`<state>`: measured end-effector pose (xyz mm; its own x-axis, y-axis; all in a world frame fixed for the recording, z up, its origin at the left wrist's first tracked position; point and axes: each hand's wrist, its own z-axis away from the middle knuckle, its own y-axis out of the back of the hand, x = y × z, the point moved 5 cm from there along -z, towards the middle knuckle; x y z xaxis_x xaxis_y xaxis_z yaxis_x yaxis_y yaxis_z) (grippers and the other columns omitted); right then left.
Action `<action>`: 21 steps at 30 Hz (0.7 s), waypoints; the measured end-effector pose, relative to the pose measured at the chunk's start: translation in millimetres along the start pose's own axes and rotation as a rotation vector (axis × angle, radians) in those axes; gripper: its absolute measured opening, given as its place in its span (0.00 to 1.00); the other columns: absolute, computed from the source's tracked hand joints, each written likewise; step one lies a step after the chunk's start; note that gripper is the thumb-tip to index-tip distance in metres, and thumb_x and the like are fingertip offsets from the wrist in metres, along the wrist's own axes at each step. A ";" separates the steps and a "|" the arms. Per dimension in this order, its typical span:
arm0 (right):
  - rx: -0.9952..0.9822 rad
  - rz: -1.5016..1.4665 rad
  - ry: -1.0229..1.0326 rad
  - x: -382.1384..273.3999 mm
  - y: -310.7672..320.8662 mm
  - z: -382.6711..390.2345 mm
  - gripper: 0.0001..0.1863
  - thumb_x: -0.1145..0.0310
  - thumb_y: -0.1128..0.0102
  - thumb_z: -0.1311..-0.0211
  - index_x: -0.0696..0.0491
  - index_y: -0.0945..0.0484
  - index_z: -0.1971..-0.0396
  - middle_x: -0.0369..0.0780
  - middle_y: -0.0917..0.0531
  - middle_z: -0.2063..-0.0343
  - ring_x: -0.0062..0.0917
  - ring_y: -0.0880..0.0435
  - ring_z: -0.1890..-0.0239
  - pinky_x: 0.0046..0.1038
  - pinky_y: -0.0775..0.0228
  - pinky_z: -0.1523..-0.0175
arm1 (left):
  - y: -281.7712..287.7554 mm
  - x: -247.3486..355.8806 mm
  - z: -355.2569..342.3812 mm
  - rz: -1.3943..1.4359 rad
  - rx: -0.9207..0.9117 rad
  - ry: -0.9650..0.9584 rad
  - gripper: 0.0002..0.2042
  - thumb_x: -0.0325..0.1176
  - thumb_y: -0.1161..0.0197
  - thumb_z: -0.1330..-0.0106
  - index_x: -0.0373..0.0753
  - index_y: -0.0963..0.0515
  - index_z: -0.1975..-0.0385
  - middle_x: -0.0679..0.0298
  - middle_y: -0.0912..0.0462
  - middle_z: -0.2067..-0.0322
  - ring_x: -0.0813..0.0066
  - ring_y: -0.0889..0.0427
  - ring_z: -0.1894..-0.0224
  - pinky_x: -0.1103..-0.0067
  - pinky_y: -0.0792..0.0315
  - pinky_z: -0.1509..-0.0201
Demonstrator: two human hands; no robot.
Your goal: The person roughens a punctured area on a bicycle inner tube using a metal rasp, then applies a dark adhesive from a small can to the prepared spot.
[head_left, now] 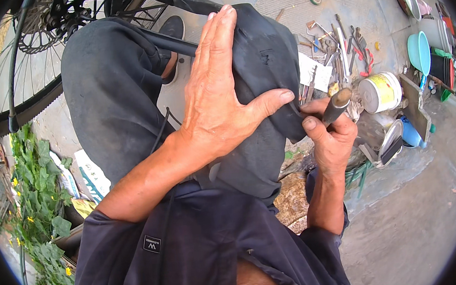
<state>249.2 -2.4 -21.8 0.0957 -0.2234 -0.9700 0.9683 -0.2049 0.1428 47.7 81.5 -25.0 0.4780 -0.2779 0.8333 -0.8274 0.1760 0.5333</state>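
Label (152, 244) (pale lettering) on dark shirt (208, 225); left hand (217, 108) flat, thumb splayed, over knee (266, 47); right hand (331, 133) curled round wood-ended handle (336, 107).

A grey floor (404, 230) lay under soft, even light.
In the lower right of the frame this floor looked smooth and slightly stained. Along the left side grew green leafy plants (35, 167) with small yellow flowers (68, 271). At the upper right edge, a light-blue basin (419, 54) was among other containers (435, 33).
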 end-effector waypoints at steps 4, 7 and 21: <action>0.053 0.009 -0.001 -4.5 0.2 -23.0 0.09 0.70 0.28 0.36 0.59 0.15 0.62 0.32 0.19 0.74 0.10 0.32 0.79 0.15 0.45 0.74 | 1.8 -6.6 6.5 0.143 0.036 0.097 0.57 0.46 0.18 0.48 0.32 0.51 0.24 0.47 0.41 0.26 0.54 0.40 0.24 0.62 0.45 0.22; 0.068 0.000 -0.070 -15.6 -10.1 -37.9 0.10 0.71 0.24 0.40 0.59 0.16 0.65 0.29 0.21 0.76 0.10 0.30 0.75 0.16 0.40 0.70 | 2.9 -2.0 6.7 0.116 0.010 0.131 0.57 0.40 0.19 0.48 0.29 0.53 0.24 0.43 0.44 0.27 0.48 0.42 0.24 0.64 0.43 0.22; -0.037 0.119 -0.126 -36.0 -33.8 -60.8 0.10 0.68 0.26 0.36 0.59 0.16 0.69 0.24 0.30 0.81 0.07 0.37 0.77 0.17 0.46 0.74 | 8.7 -1.6 -0.9 0.232 -0.007 0.201 0.54 0.33 0.19 0.48 0.35 0.50 0.23 0.46 0.42 0.25 0.57 0.43 0.22 0.67 0.48 0.20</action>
<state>227.1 70.5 -3.6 0.1828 -0.3623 -0.9140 0.9599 -0.1354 0.2456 40.0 84.3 -21.5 0.3257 -0.0370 0.9448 -0.9197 0.2195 0.3256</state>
